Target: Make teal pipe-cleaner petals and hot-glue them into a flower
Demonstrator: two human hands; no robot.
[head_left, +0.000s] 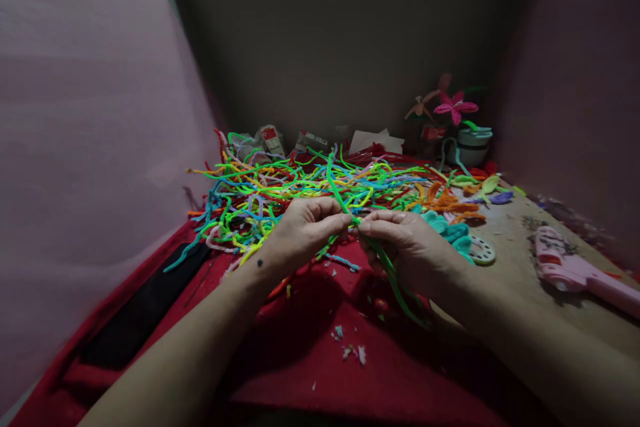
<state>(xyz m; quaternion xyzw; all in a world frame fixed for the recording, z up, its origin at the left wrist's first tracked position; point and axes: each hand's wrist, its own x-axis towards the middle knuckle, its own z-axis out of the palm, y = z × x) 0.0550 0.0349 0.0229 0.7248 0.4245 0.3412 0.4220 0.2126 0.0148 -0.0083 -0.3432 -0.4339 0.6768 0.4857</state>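
Pinched between both hands are green pipe cleaners [391, 275], one end rising toward the back and the longer ends hanging down to the right. My left hand [314, 221] closes thumb and forefinger on them near the middle. Right beside it, almost fingertip to fingertip, my right hand [400, 237] grips them as well. Whether they are twisted together at the fingertips is hard to make out. Behind the hands spreads a tangled heap of multicoloured pipe cleaners [270, 180]. Teal fuzzy petal shapes [453, 232] lie just past my right hand.
A pink glue gun [575, 273] rests at the right on a tan board [515, 307]. Near it are a round white disc with holes [483, 250] and orange fuzzy pieces [445, 202]. A pot [474, 147] with a pink flower [456, 107] stands behind. Scraps [361, 353] dot the red cloth [300, 373].
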